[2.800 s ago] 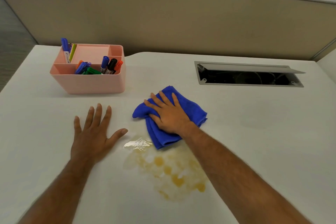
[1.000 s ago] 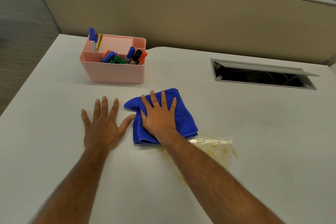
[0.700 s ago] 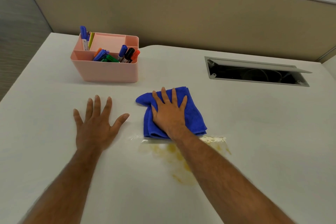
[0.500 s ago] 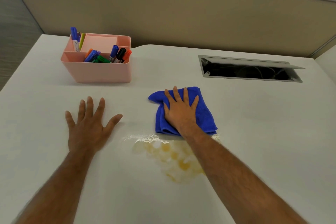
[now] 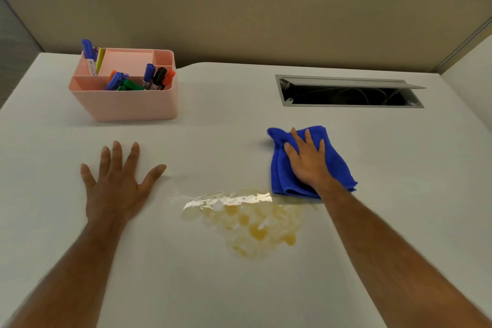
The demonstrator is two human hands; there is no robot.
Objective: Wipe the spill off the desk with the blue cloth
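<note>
Both hands are lying flat with fingers straight: the left hand (image 5: 117, 184) bracing on the desk (image 5: 226, 130), the right hand (image 5: 308, 161) pressing the blue cloth (image 5: 339, 168). Between them, nearer the right wrist, the spill (image 5: 253, 221) is sitting; dragging the cloth back with steady pressure should catch it.

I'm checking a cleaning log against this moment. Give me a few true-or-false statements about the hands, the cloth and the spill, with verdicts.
1. The right hand lies flat on the blue cloth. True.
2. The left hand grips a marker. False: it rests flat on the desk, holding nothing.
3. The yellow spill is wiped away. False: it lies on the desk, nearer the person than the cloth.
4. The pink organizer holds markers. True.
5. The cloth covers the cable hatch. False: the hatch lies behind it, uncovered.
</note>
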